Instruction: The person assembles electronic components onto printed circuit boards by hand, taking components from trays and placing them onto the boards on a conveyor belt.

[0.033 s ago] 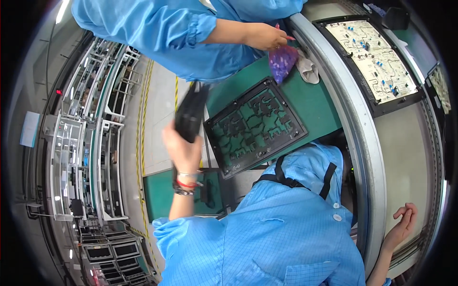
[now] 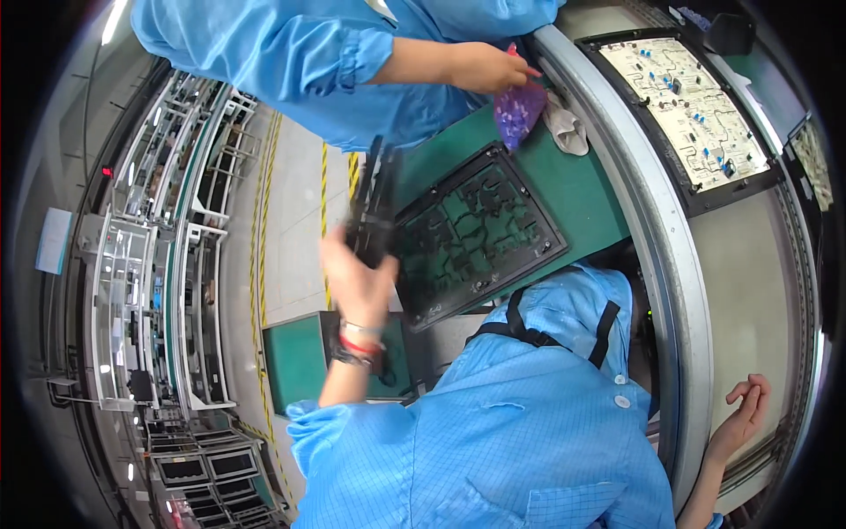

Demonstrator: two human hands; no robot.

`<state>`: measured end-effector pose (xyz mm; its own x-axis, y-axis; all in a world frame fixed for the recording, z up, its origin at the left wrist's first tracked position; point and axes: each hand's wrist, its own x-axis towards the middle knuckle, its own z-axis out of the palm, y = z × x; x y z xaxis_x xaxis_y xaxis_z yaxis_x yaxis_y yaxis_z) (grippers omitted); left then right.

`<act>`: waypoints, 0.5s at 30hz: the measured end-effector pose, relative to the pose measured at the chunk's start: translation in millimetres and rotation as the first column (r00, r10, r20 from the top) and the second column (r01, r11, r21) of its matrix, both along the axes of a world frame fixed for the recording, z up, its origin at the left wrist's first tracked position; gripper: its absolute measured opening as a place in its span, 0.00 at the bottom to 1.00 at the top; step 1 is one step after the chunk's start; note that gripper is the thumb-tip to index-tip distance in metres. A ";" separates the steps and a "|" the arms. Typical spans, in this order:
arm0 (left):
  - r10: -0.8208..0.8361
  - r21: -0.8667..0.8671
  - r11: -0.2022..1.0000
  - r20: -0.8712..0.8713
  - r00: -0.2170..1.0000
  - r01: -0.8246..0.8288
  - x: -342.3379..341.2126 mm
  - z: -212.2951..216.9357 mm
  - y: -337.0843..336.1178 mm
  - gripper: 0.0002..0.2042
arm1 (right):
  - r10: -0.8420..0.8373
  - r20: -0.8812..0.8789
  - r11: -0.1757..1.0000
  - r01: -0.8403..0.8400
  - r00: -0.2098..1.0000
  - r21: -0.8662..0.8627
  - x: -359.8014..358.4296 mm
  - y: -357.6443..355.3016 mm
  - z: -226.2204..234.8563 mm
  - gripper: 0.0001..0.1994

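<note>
Left hand, motion-blurred, closed around lower end of long black piece, raised at left side of slotted black frame; whether piece touches frame, cannot tell. Frame lies flat on green tabletop. Right hand unladen, fingers loosely curled and apart, at far right beside pale surface. Co-worker's hand pinches purple bag near pale cloth.
</note>
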<state>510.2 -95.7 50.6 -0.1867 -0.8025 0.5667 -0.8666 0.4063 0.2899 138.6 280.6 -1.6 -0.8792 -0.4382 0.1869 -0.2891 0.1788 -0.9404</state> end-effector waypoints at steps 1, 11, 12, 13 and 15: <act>-0.064 -0.046 0.997 0.039 0.997 0.066 -17.5 3.9 18.6 0.33 | 0.017 0.007 1.000 -0.017 1.000 -0.025 -4.2 -0.9 -4.3 0.11; -0.327 0.089 0.944 0.363 0.873 0.317 -70.4 -97.2 49.5 0.41 | -0.004 0.044 1.000 0.004 0.999 0.006 -2.0 -5.6 -5.5 0.10; -0.333 0.043 0.942 0.227 0.915 0.332 -68.5 -96.1 48.1 0.39 | -0.005 0.046 1.000 0.005 0.999 0.011 -2.0 -6.4 -6.7 0.10; -0.339 -0.002 0.940 0.084 0.937 0.341 -69.6 -80.5 45.2 0.38 | -0.006 0.059 1.000 0.005 0.998 0.009 -2.0 -5.4 -6.5 0.10; -0.251 -0.013 0.968 0.064 0.966 0.252 -69.8 -44.1 23.1 0.33 | -0.010 0.065 1.000 0.008 0.998 0.026 -1.8 0.9 -6.2 0.10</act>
